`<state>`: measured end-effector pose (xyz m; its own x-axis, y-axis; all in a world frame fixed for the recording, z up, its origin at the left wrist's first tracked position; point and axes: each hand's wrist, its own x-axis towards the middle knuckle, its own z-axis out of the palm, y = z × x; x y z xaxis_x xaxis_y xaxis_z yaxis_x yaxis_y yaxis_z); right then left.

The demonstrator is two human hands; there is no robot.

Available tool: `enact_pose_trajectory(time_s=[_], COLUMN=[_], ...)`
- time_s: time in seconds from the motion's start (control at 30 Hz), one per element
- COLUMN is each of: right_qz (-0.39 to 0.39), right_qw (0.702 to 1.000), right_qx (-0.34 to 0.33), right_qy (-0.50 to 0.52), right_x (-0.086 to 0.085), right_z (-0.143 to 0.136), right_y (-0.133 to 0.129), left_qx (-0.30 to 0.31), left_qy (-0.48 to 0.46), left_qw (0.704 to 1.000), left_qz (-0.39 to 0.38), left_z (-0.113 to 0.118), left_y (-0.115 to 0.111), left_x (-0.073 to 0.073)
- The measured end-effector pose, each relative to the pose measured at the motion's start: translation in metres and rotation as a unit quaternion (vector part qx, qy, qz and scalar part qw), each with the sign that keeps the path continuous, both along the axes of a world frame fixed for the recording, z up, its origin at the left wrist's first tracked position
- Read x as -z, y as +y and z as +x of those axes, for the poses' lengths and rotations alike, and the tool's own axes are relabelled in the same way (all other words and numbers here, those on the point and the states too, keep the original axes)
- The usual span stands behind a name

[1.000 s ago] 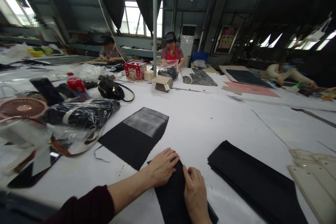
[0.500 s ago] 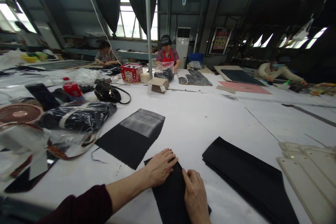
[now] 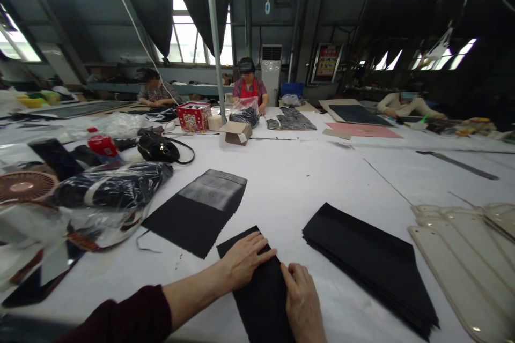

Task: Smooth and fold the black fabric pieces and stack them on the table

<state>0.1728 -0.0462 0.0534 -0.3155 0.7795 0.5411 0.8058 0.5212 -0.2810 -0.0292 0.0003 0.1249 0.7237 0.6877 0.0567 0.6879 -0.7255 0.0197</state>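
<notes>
A dark fabric piece (image 3: 263, 300) lies on the white table directly before me. My left hand (image 3: 246, 260) rests flat on its upper part, fingers stretched out and a little apart. At the right edge of the same piece is my right hand (image 3: 303, 297), its fingers curled and the index fingertip on the edge; whether it pinches the cloth is hidden. To the right lies a stack of black fabric pieces (image 3: 370, 262). Up and to the left is another black piece with a grey patch (image 3: 197, 209), touched by neither hand.
Pale template boards (image 3: 450, 273) lie at the right. On the left are a plastic-wrapped bundle (image 3: 115, 185), a pink fan (image 3: 26, 186), a red bottle (image 3: 103, 146) and a black handbag (image 3: 159, 146). A metal pole (image 3: 216, 37) stands beyond, with people across the table.
The camera view has turned slightly, so most things sit further left in the picture. Both hands keep nearly the same places on the fabric.
</notes>
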Motion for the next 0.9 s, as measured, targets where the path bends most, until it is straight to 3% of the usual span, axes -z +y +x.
enact_pose_trajectory(time_s=[0.27,0.53,0.7,0.9], right_qz=[-0.005,-0.008,-0.005,-0.015], right_qw=[1.000,1.000,0.999,0.999], right_qx=[-0.011,-0.026,-0.039,-0.050], right_qy=[0.011,0.000,-0.007,-0.009], right_x=[-0.005,-0.007,-0.001,0.002], right_z=[0.014,0.031,0.041,0.050], right_y=[-0.012,-0.023,-0.026,-0.032], left_qx=[0.028,0.018,0.044,0.029], left_qy=[-0.004,-0.004,0.001,0.005], left_qw=[1.000,1.000,0.998,1.000], left_qz=[0.011,0.014,0.033,-0.005], left_z=[0.012,0.016,0.022,0.030], left_y=[-0.004,-0.015,-0.016,-0.025], left_x=[0.002,0.012,0.009,0.003])
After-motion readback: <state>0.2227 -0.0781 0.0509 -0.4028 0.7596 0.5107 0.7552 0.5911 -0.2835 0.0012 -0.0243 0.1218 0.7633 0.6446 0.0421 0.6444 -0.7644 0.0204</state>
